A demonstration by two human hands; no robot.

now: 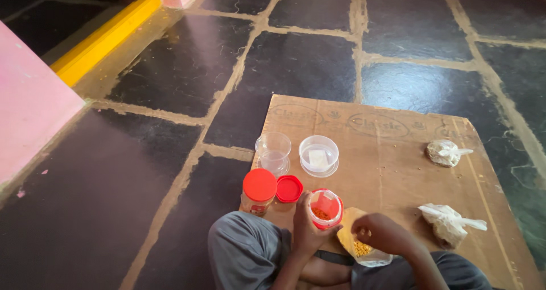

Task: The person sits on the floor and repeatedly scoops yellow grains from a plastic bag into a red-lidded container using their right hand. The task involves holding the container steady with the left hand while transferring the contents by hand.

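Left hand point(305, 228) wraps its grip around a small clear plastic jar with red rim point(326, 208) at the flat brown cardboard sheet's point(398, 170) near edge. Right hand point(382, 233) pinches yellow grains above a clear plastic bag point(364, 250); a tilted jar or loose pinch could scatter them.

Soft daylight, fairly even, seems to come from top right: stone floor point(296, 62) shows pale sheen there, esp. on far slabs. Lower left of floor darker, no hard shadows. Cardboard sheet point(398, 165) evenly lit, warm tone. Clear cups point(273, 151) catch small glints. Pic mostly sharp in centre; bottom edge w/ hands slightly soft. Wide-angle bend at edges, lines curve.
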